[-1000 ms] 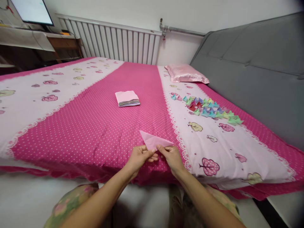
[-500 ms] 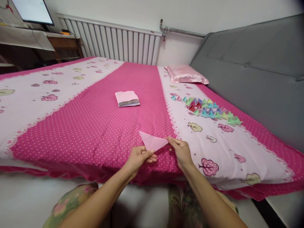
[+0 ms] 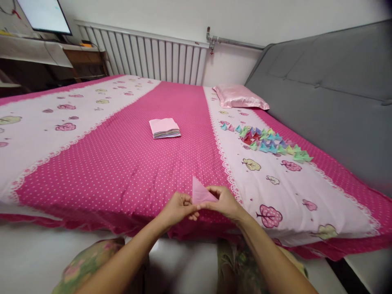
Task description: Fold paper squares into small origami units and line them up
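Observation:
A small pink paper triangle (image 3: 199,192) stands up between my two hands at the near edge of the bed. My left hand (image 3: 178,208) pinches its lower left corner with closed fingers. My right hand (image 3: 224,201) curls around its right side, fingertips pressed on the paper. Both hands rest low over the pink dotted bedsheet (image 3: 128,163). A stack of coloured paper squares (image 3: 164,127) with a pink sheet on top lies farther out on the sheet. Several folded paper pieces (image 3: 269,141) in green, blue and red lie in a cluster to the right.
A pink satin pillow (image 3: 240,97) lies at the head of the bed by the grey padded headboard (image 3: 330,94). A white radiator (image 3: 143,55) lines the far wall, with a desk and screen (image 3: 44,16) at the far left. My knees in floral fabric show below.
The wide paper triangle has been folded in half. My right hand swung its right corner back toward my left hand, and the paper is now a narrower, upright triangle.

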